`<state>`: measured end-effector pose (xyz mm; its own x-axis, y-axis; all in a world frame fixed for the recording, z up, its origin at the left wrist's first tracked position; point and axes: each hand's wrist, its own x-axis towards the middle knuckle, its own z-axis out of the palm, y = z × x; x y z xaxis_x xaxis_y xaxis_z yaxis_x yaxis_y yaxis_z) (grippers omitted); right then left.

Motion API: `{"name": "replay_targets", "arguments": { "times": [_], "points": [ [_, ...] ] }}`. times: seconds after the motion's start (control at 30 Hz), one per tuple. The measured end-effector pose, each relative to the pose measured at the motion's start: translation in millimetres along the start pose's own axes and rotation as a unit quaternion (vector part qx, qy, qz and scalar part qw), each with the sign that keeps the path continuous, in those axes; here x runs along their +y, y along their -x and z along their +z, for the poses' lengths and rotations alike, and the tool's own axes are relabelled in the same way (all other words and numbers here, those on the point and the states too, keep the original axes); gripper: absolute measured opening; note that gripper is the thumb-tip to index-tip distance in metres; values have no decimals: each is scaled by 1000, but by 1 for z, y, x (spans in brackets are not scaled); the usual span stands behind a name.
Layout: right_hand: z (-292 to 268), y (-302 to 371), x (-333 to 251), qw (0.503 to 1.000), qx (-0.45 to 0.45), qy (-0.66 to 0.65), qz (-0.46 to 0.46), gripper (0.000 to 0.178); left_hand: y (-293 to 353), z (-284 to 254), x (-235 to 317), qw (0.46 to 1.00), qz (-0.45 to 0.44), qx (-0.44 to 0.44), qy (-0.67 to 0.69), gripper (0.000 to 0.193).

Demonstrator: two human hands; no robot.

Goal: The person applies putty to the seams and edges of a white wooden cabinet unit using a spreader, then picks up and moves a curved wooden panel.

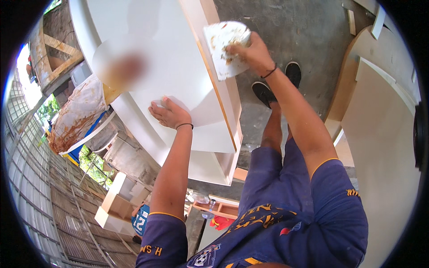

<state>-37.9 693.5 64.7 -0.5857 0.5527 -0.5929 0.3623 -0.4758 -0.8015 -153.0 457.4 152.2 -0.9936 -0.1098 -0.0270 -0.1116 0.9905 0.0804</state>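
A large white cabinet (201, 114) lies in front of me, with light wood along its open edge. My left hand (170, 114) rests on its smooth white face, fingers stretched out and holding nothing. In my right hand (255, 56) is a flat white piece of board (223, 62), rounded at one end and smeared with brown, glue-like stains. My thumb and fingers grip its right side. The board is held just over the cabinet's wood edge strip (210, 71), above the floor beside it; whether it touches the edge I cannot tell.
Across the cabinet at left is a person in a brown-stained white shirt (80, 111). A curved white-and-wood panel (380, 120) stands at right. Behind on the left are another person in a blue shirt (140, 219) and a wooden box (116, 207). My shoes (263, 94) are on the concrete floor.
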Motion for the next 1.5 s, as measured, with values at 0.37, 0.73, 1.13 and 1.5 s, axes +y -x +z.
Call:
{"name": "replay_targets", "arguments": {
  "times": [0.37,0.73,1.13,1.5],
  "points": [
    [10,-46,-23,998,-34,-27,-44,72,4,4,-2,1000,15,17,-3,64],
    [-10,-68,-68,994,-81,-58,-38,57,3,3,-4,1000,7,8,17,63],
    [0,-95,-54,999,-32,31,-20,62,5,8,-19,998,58,31,15,61],
    [0,-115,-100,987,-105,-118,30,55,9,9,-29,998,56,20,33,65]
  ]
}}
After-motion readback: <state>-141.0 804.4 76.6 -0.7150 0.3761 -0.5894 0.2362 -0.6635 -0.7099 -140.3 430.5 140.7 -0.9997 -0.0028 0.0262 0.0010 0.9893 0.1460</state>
